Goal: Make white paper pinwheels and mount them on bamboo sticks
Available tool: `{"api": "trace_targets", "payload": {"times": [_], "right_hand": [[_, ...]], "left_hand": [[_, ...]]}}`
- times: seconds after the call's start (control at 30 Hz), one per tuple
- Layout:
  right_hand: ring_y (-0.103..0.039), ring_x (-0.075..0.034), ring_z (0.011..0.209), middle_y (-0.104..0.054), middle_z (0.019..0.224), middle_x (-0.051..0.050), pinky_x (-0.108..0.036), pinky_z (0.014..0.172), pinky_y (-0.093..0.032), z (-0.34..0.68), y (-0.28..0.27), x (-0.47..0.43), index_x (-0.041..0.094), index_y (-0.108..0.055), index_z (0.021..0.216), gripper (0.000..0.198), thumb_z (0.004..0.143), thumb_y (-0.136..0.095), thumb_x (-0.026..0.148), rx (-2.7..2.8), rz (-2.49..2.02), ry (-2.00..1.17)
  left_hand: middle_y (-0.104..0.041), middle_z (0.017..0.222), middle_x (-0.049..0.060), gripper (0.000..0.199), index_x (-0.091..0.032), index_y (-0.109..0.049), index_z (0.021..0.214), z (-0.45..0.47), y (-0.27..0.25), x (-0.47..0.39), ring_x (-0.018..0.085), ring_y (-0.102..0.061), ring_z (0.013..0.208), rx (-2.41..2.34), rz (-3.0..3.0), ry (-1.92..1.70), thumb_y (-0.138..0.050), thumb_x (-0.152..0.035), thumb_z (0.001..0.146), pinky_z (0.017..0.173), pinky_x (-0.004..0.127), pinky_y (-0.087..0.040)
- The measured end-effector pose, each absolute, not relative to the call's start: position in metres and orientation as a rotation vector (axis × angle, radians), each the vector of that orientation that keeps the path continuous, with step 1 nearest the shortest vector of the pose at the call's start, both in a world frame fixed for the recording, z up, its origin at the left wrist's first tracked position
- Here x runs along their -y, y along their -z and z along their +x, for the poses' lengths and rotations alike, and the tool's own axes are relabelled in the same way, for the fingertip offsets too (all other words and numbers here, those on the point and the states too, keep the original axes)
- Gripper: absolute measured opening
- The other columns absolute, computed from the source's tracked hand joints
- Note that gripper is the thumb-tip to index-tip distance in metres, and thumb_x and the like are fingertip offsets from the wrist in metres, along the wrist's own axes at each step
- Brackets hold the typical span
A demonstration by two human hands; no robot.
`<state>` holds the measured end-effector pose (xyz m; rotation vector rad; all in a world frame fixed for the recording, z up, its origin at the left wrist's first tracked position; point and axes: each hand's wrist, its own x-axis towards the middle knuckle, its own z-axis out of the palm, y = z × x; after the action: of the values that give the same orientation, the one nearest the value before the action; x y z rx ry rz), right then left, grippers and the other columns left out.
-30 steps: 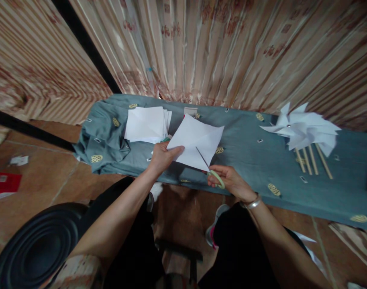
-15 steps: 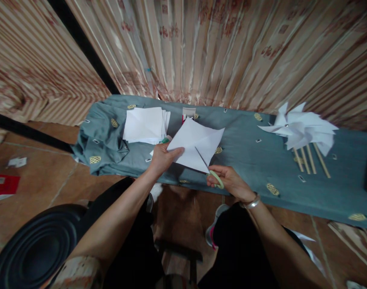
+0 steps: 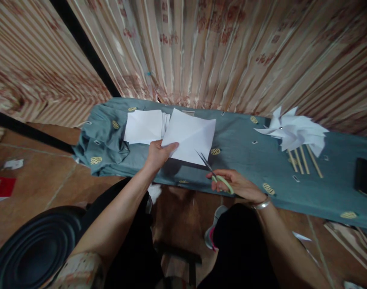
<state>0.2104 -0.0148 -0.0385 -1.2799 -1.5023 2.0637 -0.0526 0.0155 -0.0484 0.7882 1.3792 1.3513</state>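
Note:
My left hand (image 3: 158, 155) pinches the near left corner of a creased white paper square (image 3: 190, 135) and holds it up over the table's front edge. My right hand (image 3: 235, 184) grips green-handled scissors (image 3: 214, 172). Their blades stand parted at the sheet's near right corner, the tips just touching its edge. A stack of white paper squares (image 3: 145, 126) lies on the cloth behind my left hand.
A grey-blue patterned cloth (image 3: 249, 160) covers the long table. Several white paper pinwheels on wooden sticks (image 3: 294, 134) lie at the right, with a dark flat object (image 3: 365, 176) at the far right. A striped curtain hangs behind. A black round stool (image 3: 35, 249) stands at lower left.
My left hand turned the sheet and lifted it a little. The scissors came out of the cut in the paper and now sit with blades parted at its near right corner.

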Motion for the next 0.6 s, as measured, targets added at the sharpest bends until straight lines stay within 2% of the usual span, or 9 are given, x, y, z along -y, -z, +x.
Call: {"api": "trace_targets", "payload": {"times": [0.13,0.27,0.43,0.5,0.6], "right_hand": [[-0.055,-0.011,0.059,-0.065,0.069,-0.002,-0.024,0.054,-0.043,0.242,0.033,0.010,0.015,-0.067,0.094,0.053,0.061,-0.083,0.052,1.553,-1.367,-1.944],[-0.057,-0.013,0.060,-0.068,0.073,-0.003,-0.024,0.054,-0.044,0.253,0.029,0.002,0.018,-0.068,0.099,0.054,0.065,-0.078,0.058,1.489,-1.375,-1.503],[-0.067,-0.021,0.084,-0.073,0.096,-0.005,-0.035,0.078,-0.053,0.230,0.028,0.001,0.023,-0.063,0.111,0.054,0.066,-0.080,0.048,1.582,-1.368,-0.792],[-0.067,-0.023,0.089,-0.073,0.104,-0.007,-0.039,0.084,-0.052,0.218,0.026,0.005,0.023,-0.062,0.116,0.051,0.072,-0.076,0.044,1.770,-1.391,-0.596],[-0.065,-0.026,0.096,-0.072,0.107,-0.010,-0.040,0.086,-0.051,0.205,0.022,0.012,0.022,-0.065,0.115,0.041,0.077,-0.071,0.036,2.022,-1.341,-0.427]], "left_hand": [[-0.063,0.056,0.001,0.034,-0.009,-0.068,0.061,-0.057,0.049,-0.014,0.011,-0.052,0.049,-1.353,0.750,-1.384,-0.084,-0.032,0.042,0.050,0.024,-0.042],[-0.063,0.057,0.000,0.031,-0.010,-0.070,0.066,-0.059,0.058,-0.010,0.011,-0.053,0.048,-1.362,0.840,-1.340,-0.082,-0.033,0.048,0.050,0.024,-0.042],[-0.062,0.057,0.000,0.018,-0.014,-0.070,0.064,-0.053,0.064,-0.001,0.014,-0.054,0.051,-1.434,1.284,-1.119,-0.076,-0.030,0.059,0.050,0.024,-0.042],[-0.060,0.058,0.000,0.013,-0.015,-0.067,0.061,-0.046,0.062,0.005,0.015,-0.055,0.055,-1.442,1.515,-1.008,-0.073,-0.027,0.064,0.052,0.025,-0.041],[-0.056,0.056,-0.001,0.017,-0.017,-0.062,0.054,-0.037,0.055,0.012,0.014,-0.053,0.055,-1.444,1.772,-0.850,-0.070,-0.024,0.068,0.055,0.025,-0.038]]}}
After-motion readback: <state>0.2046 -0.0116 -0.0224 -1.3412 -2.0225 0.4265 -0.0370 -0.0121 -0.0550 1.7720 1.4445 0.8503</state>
